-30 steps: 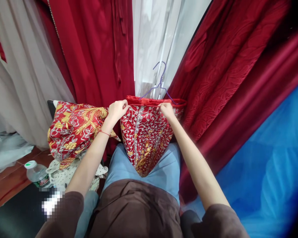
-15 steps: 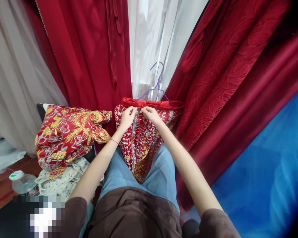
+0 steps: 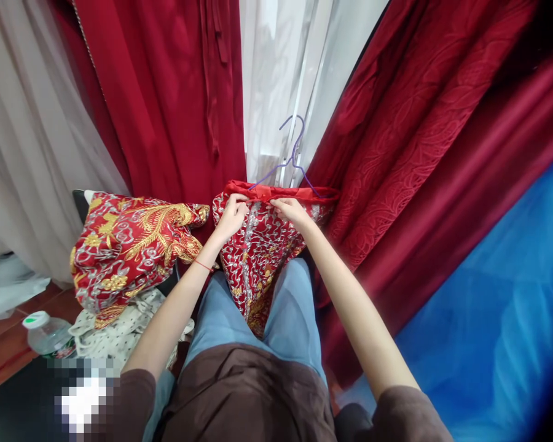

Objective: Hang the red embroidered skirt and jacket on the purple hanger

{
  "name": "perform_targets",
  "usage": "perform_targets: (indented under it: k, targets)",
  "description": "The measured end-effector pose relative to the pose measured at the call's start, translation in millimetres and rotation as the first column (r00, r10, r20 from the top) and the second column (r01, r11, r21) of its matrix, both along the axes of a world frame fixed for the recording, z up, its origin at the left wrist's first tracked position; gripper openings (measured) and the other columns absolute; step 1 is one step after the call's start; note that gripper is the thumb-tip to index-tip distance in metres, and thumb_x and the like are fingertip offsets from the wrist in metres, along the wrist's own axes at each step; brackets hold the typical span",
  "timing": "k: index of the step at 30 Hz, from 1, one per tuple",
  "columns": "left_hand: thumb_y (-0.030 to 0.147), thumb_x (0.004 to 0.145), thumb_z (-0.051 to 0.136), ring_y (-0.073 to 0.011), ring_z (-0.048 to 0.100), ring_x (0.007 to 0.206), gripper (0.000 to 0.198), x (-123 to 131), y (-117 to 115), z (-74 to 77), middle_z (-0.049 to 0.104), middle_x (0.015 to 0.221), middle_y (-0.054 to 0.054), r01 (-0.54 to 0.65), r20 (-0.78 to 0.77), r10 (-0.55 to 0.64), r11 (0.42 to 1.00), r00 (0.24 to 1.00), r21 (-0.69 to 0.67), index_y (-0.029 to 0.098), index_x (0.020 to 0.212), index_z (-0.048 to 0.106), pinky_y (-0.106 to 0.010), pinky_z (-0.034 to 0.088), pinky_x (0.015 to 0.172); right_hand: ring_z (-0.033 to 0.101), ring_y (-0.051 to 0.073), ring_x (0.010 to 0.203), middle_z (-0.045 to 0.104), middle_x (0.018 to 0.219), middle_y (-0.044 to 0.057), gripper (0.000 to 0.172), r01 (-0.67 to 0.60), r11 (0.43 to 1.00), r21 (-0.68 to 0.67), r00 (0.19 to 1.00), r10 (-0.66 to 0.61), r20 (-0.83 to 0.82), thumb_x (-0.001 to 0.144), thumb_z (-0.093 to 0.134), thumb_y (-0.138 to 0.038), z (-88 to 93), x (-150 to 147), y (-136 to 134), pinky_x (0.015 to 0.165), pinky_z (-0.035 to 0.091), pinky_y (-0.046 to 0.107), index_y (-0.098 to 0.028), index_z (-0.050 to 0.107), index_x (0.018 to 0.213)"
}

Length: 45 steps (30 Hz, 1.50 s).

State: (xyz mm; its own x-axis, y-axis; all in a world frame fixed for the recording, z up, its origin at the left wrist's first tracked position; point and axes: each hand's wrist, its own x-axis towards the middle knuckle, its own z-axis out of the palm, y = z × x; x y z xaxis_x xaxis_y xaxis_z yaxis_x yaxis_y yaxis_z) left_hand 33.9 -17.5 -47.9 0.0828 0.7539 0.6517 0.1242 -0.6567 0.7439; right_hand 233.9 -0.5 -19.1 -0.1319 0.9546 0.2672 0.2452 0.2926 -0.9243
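Note:
A red embroidered garment (image 3: 262,258) with silver and gold patterns hangs from a purple hanger (image 3: 291,153) and drapes over my lap. My left hand (image 3: 233,215) pinches its red waistband left of the middle, fingers closed on the fabric. My right hand (image 3: 292,210) grips the same waistband just right of the middle, also closed. The two hands are a short gap apart. A second red and gold embroidered piece (image 3: 129,245) lies heaped to the left of my left arm.
Red curtains (image 3: 166,92) and red patterned drapes (image 3: 419,135) hang behind, with white sheer fabric (image 3: 276,73) between. A blue sheet (image 3: 498,319) fills the lower right. A plastic water bottle (image 3: 46,334) and a dotted white cloth (image 3: 124,331) lie at lower left.
Both hands moved from the waistband's outer ends toward its middle, then drew slightly apart again. The garment has bunched narrower over my lap.

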Motion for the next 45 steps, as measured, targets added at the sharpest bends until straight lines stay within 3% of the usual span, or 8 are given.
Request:
perform_targets:
  k: [3,7,10,13,17,22,35,45]
  targets:
    - [0.020,0.090,0.046,-0.0134,0.051,0.062,0.022,-12,-13,-0.2,0.054,0.063,0.002,-0.033,-0.209,0.050,0.996,0.977,0.082,0.021,0.090,0.068,-0.025,0.042,0.068,0.034,0.005,0.045,0.047,0.051,-0.005,0.021,0.014,1.000,0.019,0.999,-0.014,0.047,0.074,0.071,-0.032,-3.4,9,-4,0.045,0.023,0.021,-0.015,0.063,0.066]
    - [0.018,0.076,0.063,-0.0178,0.050,0.056,0.016,-26,-31,8.7,0.056,0.055,-0.002,-0.291,-0.638,0.266,0.954,0.723,0.068,0.022,0.063,0.071,-0.030,0.037,0.063,0.038,0.005,0.047,0.056,0.056,-0.004,0.026,-0.268,0.963,-0.038,0.944,0.271,0.190,0.067,0.078,-0.036,-2.9,10,-14,0.046,0.026,0.021,-0.013,0.072,0.076]
    - [0.024,0.086,0.060,-0.0220,0.058,0.068,0.019,-25,-43,25.2,0.065,0.070,-0.007,-0.530,-0.478,0.565,0.818,0.673,0.223,0.023,0.081,0.078,-0.031,0.038,0.067,0.039,0.005,0.049,0.057,0.059,-0.006,0.037,-0.425,0.905,-0.020,0.896,0.424,0.134,0.068,0.081,-0.042,1.8,5,-23,0.046,0.026,0.020,-0.014,0.074,0.092]
    - [0.034,0.095,0.053,-0.0209,0.059,0.074,0.029,-13,-47,42.6,0.065,0.077,-0.007,-0.596,-0.203,0.647,0.759,0.735,0.262,0.022,0.099,0.079,-0.030,0.038,0.070,0.040,0.005,0.051,0.058,0.067,-0.006,0.045,-0.381,0.920,0.089,0.920,0.386,-0.058,0.070,0.082,-0.048,5.8,-4,-29,0.046,0.025,0.019,-0.019,0.071,0.103]
    - [0.038,0.093,0.057,-0.0160,0.053,0.068,0.029,6,-35,49.0,0.063,0.072,-0.003,-0.430,-0.016,0.441,0.881,0.897,0.196,0.019,0.096,0.079,-0.027,0.038,0.065,0.037,0.003,0.049,0.052,0.067,-0.006,0.046,-0.245,0.954,0.174,0.924,0.284,-0.257,0.073,0.078,-0.060,5.3,-16,-23,0.043,0.020,0.019,-0.018,0.070,0.091]
    - [0.044,0.083,0.067,-0.0146,0.051,0.064,0.031,7,-22,34.6,0.065,0.068,-0.002,-0.003,-0.114,0.011,0.998,0.993,0.068,0.016,0.082,0.078,-0.026,0.039,0.062,0.034,0.004,0.048,0.053,0.066,-0.003,0.054,-0.079,0.975,0.209,0.924,0.150,-0.351,0.072,0.074,-0.070,-3.5,-24,-9,0.043,0.023,0.021,-0.017,0.067,0.076]
    - [0.052,0.065,0.081,-0.0161,0.058,0.066,0.038,-3,-14,28.2,0.070,0.067,-0.002,0.159,-0.292,-0.192,0.978,0.937,-0.133,0.015,0.073,0.081,-0.029,0.044,0.068,0.052,0.011,0.064,0.070,0.082,0.001,0.032,-0.334,0.923,0.191,0.940,0.342,-0.009,0.070,0.079,-0.044,4.2,-11,-26,0.058,0.040,0.023,-0.020,0.077,0.091]
    - [0.052,0.053,0.089,-0.0163,0.060,0.072,0.044,3,-17,27.6,0.074,0.072,-0.003,0.281,-0.186,-0.356,0.899,0.916,-0.336,0.017,0.078,0.082,-0.029,0.047,0.074,0.054,0.016,0.075,0.063,0.084,0.003,0.025,-0.333,0.876,0.348,0.933,0.252,0.257,0.074,0.079,-0.046,2.2,1,-25,0.070,0.044,0.029,-0.022,0.078,0.079]
